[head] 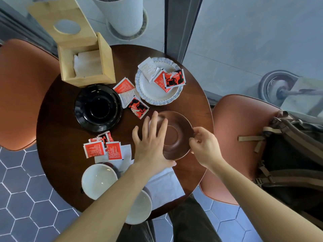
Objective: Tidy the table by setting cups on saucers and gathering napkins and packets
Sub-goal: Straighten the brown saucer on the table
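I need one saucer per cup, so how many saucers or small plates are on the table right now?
3: a black saucer at the left, a white scalloped plate at the far side holding packets, and a brown saucer between the hands. Another may hide under the near cups.

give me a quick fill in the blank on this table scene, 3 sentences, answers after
1. The right hand pinches the rim of the ____ saucer.
2. The wooden napkin box stands with its lid ____.
3. The left hand lies with its fingers ____ over that saucer's near edge.

Missing words: brown; open; spread
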